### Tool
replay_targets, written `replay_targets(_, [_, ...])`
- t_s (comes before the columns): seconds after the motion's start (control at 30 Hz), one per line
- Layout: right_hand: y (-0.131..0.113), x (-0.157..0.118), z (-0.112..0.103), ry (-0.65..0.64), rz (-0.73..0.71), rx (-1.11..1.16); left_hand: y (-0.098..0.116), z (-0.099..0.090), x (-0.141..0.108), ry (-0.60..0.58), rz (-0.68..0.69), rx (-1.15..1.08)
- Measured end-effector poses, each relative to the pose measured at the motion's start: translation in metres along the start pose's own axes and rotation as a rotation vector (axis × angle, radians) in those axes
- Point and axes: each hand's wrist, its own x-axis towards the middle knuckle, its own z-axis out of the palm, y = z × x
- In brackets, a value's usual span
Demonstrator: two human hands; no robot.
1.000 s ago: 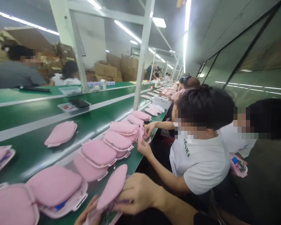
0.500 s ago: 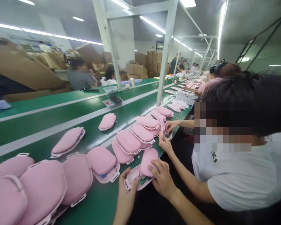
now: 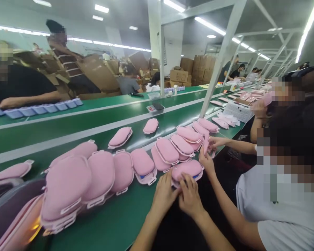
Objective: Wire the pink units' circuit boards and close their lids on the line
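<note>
Cases (image 3: pixel 123 170) overlapping, row along near side of desk (image 3: pixel 99 223). One case (image 3: pixel 187 169) before row, right. Two strays (image 3: pixel 120 136) behind row; tray (image 3: pixel 152 109) farther back. Basket (image 3: pixel 237 111) right of post (image 3: pixel 221 59). Cups (image 3: pixel 45 108) far edge, left.

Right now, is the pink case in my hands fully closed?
No, a blue part shows in a gap at the edge of the pink case.
</note>
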Motion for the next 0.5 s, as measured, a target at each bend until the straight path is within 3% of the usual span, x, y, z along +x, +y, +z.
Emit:
replay_targets(0.07, [0.011, -0.004, 0.008, 0.043, -0.005, -0.021, 0.006, -0.002, -0.001, 0.008, 0.027, 0.07])
replay_targets(0.13, [0.019, -0.012, 0.011, 0.075, 0.015, -0.034, 0.009, -0.016, -0.01, 0.031, 0.048, 0.141])
replay_targets(0.2, [0.022, -0.021, 0.007, 0.129, 0.042, -0.024, 0.009, -0.043, -0.02, 0.083, 0.061, 0.216])
replay_targets(0.3, [0.017, -0.02, -0.01, 0.238, 0.033, 0.078, 0.003, -0.098, -0.021, 0.179, 0.095, 0.321])
replay_targets(0.4, [0.004, 0.021, -0.027, 0.23, -0.028, 0.226, 0.003, -0.144, -0.008, 0.219, 0.192, 0.378])
replay_targets(0.5, [-0.012, 0.118, -0.027, -0.011, -0.057, 0.298, 0.015, -0.165, 0.0, 0.221, 0.308, 0.388])
